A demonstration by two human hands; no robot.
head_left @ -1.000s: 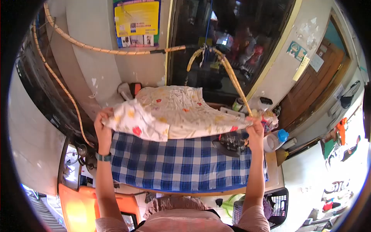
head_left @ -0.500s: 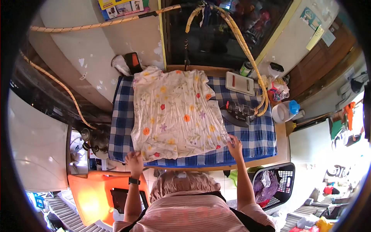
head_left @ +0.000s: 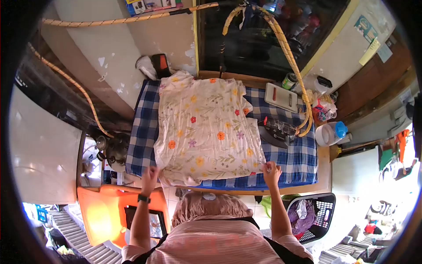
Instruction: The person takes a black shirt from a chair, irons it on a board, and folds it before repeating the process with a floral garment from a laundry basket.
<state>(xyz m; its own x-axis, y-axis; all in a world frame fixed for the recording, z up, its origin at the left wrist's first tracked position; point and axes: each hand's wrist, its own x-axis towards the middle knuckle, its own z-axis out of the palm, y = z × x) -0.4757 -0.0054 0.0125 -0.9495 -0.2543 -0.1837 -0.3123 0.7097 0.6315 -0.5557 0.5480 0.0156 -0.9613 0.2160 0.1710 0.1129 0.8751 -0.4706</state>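
A white garment (head_left: 206,127) with orange, yellow and purple flowers lies spread, a little wrinkled, on a blue-and-white checked cloth (head_left: 143,127). At its near left corner, my left hand (head_left: 150,179) has its fingers closed on the edge. My right hand (head_left: 271,174) pinches the near right corner between thumb and fingers. The near hem is uneven, with a fold towards the left. To the right of the garment rests a dark clothes iron (head_left: 273,136) with a clear body, on the checked cloth.
A yellow wrapped cord (head_left: 285,48) hangs down to the iron. Behind it are a white tray (head_left: 281,97), a green can (head_left: 289,81) and a blue-lidded container (head_left: 330,133). Below stand an orange chair (head_left: 94,215) and a black laundry basket (head_left: 323,220).
Both hands have shifted slightly, and the garment's near edge is drawn straighter and wider. My right hand has closed on the corner. The whole view has moved a little.
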